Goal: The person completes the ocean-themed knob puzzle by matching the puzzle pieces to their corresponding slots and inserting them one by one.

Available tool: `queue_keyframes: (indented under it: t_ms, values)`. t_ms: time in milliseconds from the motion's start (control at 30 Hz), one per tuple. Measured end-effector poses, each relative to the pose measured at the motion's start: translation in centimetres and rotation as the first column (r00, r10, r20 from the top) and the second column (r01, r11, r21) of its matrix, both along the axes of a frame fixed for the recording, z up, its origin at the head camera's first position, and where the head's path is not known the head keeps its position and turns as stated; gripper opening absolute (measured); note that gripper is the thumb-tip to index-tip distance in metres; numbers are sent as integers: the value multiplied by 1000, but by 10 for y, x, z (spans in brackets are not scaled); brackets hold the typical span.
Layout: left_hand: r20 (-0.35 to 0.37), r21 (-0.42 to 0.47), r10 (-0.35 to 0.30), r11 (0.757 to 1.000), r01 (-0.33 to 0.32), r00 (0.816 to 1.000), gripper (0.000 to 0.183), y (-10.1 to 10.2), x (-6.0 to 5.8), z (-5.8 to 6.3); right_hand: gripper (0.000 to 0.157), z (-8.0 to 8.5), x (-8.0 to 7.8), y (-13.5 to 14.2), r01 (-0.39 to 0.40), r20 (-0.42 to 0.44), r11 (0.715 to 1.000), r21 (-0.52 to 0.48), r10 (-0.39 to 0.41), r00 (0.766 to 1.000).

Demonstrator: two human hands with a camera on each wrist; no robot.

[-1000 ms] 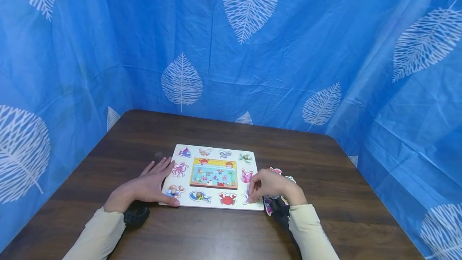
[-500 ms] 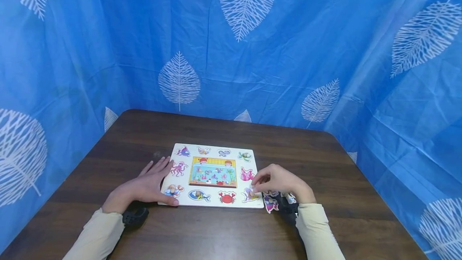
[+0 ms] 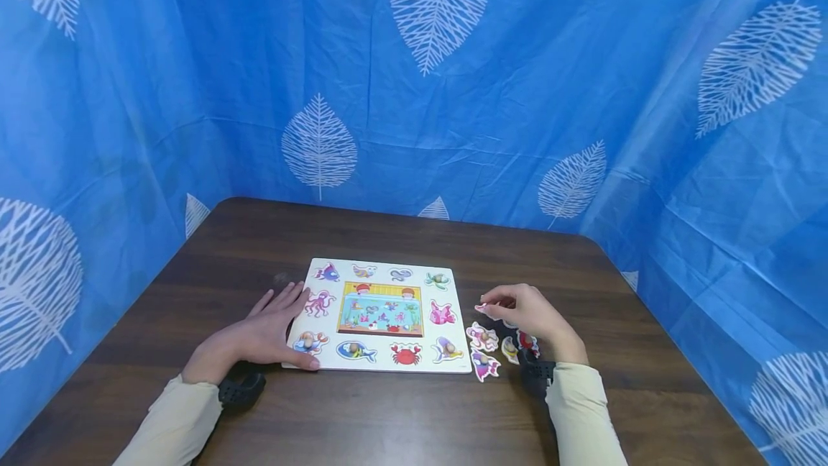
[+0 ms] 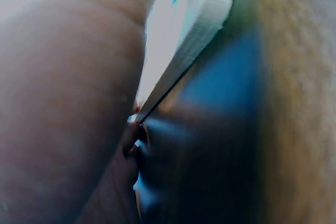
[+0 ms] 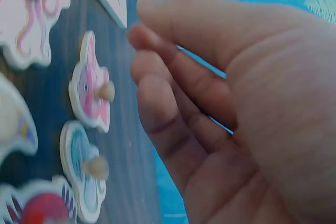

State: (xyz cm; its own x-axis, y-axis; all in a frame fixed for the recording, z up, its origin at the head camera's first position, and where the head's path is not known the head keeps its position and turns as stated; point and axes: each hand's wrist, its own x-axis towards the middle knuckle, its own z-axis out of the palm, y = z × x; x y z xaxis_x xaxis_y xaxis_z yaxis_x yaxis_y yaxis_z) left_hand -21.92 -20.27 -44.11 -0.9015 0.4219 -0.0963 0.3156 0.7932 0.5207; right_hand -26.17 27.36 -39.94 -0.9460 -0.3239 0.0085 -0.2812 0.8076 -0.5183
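A white wooden puzzle board [image 3: 419, 372] with sea-animal pictures lies on the table. My left hand [image 3: 268, 329] rests along its left edge, fingers spread and thumb on the front corner. A knobbed fish piece [image 3: 448, 349] sits at the board's front right corner. To the right of the board, my right hand [image 3: 527, 311] hovers over loose pieces, fingers bent and thumb apart from them, holding nothing. Below its fingertips in the right wrist view are a pink knobbed piece [image 5: 89, 90] and a blue one [image 5: 81, 169]. The left wrist view shows mostly palm and the board's edge [image 4: 194, 40].
Beside the board lie an octopus piece [image 3: 482, 336], a purple fish piece [image 3: 485, 365], a yellowish piece [image 3: 509, 349] and a red piece [image 3: 527, 342]. The dark wooden table [image 3: 388, 423] is enclosed by a blue leaf-patterned curtain [image 3: 259, 56].
My right hand has let go of the fish piece at the board's front right corner and moved right, over the loose pieces. My left hand has stayed on the board.
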Motion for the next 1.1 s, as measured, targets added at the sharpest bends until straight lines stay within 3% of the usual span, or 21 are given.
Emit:
queue_keyframes:
  t_ms: [267,767,1100]
  values:
    - [-2,-5,10,1000,-10,1000,136,0,1,1,17,-4,-3,18,52,-29,999,7,-52,998]
    - [8,4,10,1000,-10,1000,136,1,2,4,19,-28,-11,12,87,-99,994,72,-79,992]
    - [7,-2,8,1000,-8,1000,136,1,2,3,16,-24,-11,7,73,-151,993,89,-59,987]
